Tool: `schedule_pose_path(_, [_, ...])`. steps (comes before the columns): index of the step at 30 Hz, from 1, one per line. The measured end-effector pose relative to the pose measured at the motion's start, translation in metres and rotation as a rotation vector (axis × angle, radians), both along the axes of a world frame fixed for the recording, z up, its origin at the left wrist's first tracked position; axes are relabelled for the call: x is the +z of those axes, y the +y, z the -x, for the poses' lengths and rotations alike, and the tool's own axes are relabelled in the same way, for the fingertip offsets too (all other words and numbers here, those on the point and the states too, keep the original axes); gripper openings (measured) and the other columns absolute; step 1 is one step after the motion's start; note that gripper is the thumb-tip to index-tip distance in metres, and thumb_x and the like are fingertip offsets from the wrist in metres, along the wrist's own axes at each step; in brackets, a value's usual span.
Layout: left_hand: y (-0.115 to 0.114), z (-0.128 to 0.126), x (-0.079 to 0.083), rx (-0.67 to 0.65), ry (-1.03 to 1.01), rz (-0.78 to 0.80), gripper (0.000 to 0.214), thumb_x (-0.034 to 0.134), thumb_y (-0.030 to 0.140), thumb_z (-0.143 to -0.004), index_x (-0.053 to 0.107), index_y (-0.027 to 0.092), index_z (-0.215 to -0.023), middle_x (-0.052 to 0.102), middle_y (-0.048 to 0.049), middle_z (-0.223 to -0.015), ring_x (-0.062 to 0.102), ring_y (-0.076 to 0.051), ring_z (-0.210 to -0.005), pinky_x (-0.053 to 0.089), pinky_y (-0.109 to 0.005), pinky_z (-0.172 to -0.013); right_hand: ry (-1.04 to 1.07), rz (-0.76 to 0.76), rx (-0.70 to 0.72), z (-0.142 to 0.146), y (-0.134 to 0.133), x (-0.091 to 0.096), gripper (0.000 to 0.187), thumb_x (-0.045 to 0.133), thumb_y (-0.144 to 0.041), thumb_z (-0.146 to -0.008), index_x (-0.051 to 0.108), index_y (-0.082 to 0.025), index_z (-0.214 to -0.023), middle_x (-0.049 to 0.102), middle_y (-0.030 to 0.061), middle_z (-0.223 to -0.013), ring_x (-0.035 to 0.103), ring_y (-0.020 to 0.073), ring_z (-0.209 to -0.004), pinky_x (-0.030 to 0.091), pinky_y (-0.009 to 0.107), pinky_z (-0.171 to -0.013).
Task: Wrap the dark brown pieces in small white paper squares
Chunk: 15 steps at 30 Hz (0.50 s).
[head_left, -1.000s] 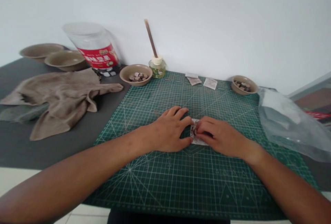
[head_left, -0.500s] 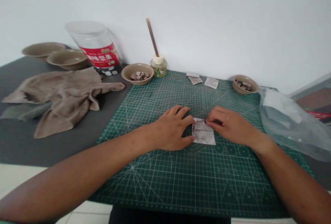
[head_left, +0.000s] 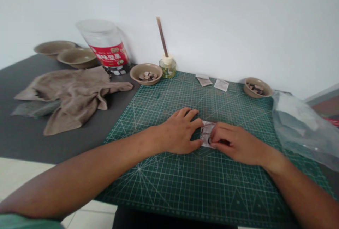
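Holding a small paper (head_left: pixel 206 131) near the middle of the cutting mat (head_left: pixel 190 186), we pinch its right side in our narrow right grip (head_left: pixel 235 144); our open left grip (head_left: pixel 178 131) lies flat just beside its left edge.

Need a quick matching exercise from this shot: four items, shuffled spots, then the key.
Items
1. left hand
2. crumpled brown cloth
3. clear plastic bag
4. small glass bottle with wooden stick

Spots
A. along the right edge of the green cutting mat
B. on the grey tabletop, left of the mat
C. just beyond the mat's far edge, beside the bowl of dark discs
D. flat on the mat, left of the small paper square

Pairs: 1-D, 2-B, 3-A, 4-C
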<state>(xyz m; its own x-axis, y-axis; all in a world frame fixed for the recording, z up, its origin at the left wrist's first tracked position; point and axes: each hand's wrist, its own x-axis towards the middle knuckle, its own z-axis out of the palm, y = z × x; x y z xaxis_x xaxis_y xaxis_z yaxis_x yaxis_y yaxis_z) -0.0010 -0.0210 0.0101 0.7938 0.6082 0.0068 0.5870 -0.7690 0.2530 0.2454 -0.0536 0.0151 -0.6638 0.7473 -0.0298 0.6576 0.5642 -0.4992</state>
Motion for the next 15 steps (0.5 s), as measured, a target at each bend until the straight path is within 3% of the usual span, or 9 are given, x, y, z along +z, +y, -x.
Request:
schedule_pose_path(5, [0.001,0.000,-0.002,0.006,-0.015,-0.020,0.050,0.056,0.051,-0.092,0.052,0.022,-0.132,0.037,-0.0155,-0.153,0.032,-0.040,-0.142,0.030,-0.056,-0.116,-0.038,-0.121,-0.178,-0.006,0.009,0.000,0.008,0.057,-0.025,-0.097,0.061,-0.021,-0.090,0.061,0.0032,-0.096,0.060,0.0182,-0.086,0.045,0.033,-0.077])
schedule_pose_path(10, [0.000,0.000,-0.002,0.001,-0.005,-0.001,0.051,0.056,0.053,-0.092,0.051,0.022,-0.133,0.037,-0.0156,-0.153,0.033,-0.040,-0.142,0.031,-0.057,-0.114,-0.025,0.057,-0.021,-0.007,0.000,0.005,0.010,0.059,-0.026,-0.096,0.061,-0.022,-0.087,0.060,-0.0001,-0.091,0.059,0.0144,-0.079,0.044,0.028,-0.070])
schedule_pose_path(12, [0.000,0.000,-0.002,0.002,-0.003,-0.007,0.051,0.056,0.052,-0.092,0.051,0.022,-0.132,0.036,-0.0153,-0.153,0.031,-0.040,-0.143,0.031,-0.057,-0.115,-0.040,-0.009,-0.050,0.000,-0.003,0.003,0.010,0.055,-0.025,-0.098,0.060,-0.022,-0.090,0.061,0.0010,-0.096,0.059,0.0156,-0.083,0.044,0.030,-0.072])
schedule_pose_path(15, [0.000,0.000,-0.002,0.007,-0.009,-0.029,0.051,0.055,0.052,-0.092,0.051,0.021,-0.133,0.037,-0.0152,-0.153,0.031,-0.039,-0.143,0.029,-0.056,-0.116,-0.092,-0.138,-0.206,0.003,0.002,0.003,0.009,0.054,-0.025,-0.098,0.060,-0.021,-0.092,0.060,0.0030,-0.097,0.059,0.0184,-0.086,0.043,0.033,-0.075])
